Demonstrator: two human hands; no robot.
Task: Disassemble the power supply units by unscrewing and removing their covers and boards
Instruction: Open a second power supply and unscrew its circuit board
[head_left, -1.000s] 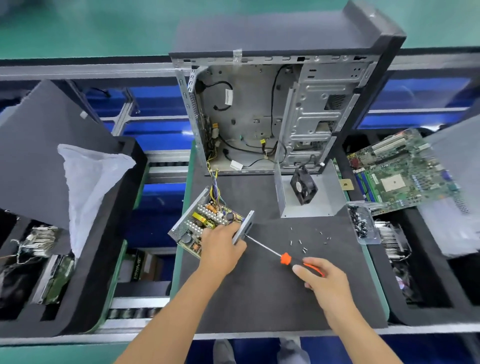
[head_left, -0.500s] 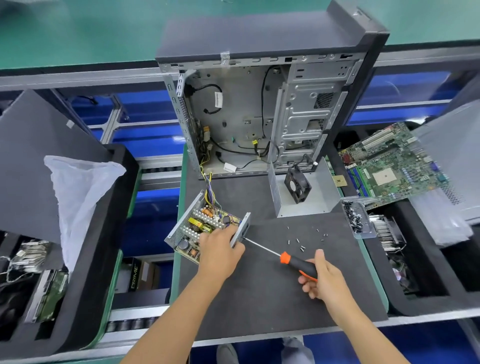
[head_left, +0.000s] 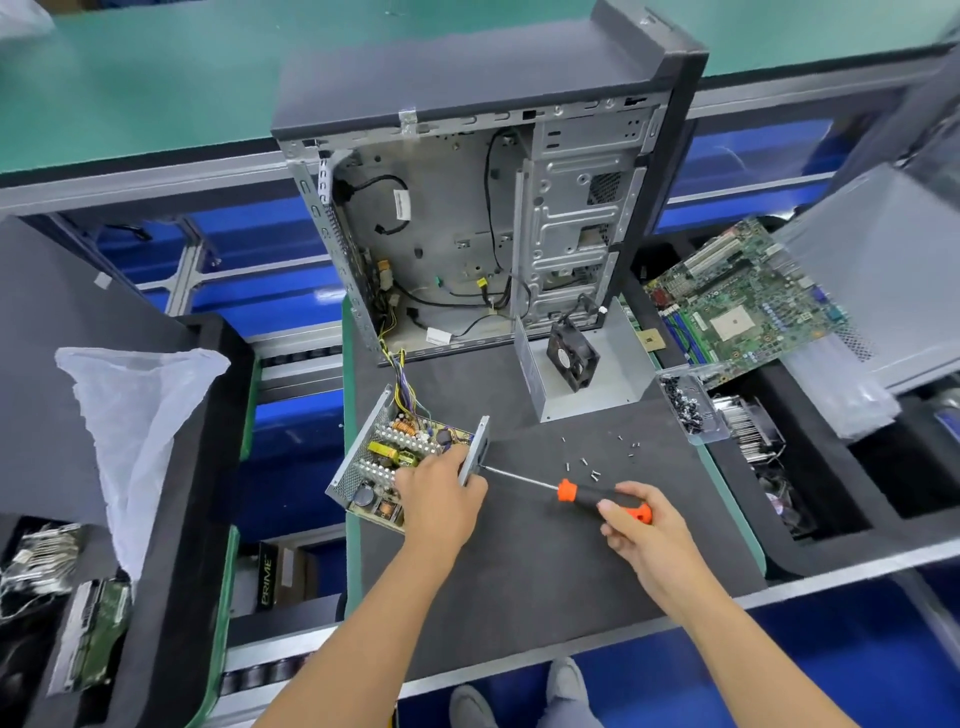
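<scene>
Our left hand (head_left: 441, 499) grips the open power supply unit (head_left: 402, 460) mid-table; right hand (head_left: 641, 525) fingers wrap the screwdriver (head_left: 566, 489), tip at its right wall. Slip, and we gouge the board.

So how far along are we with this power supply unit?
Done: the grey metal cover is off, standing behind with its black fan, and loose screws lie on the dark mat. In hand: the left hand holds the open power supply while the right hand drives the orange-and-black screwdriver into its side. Left: the board.
</scene>
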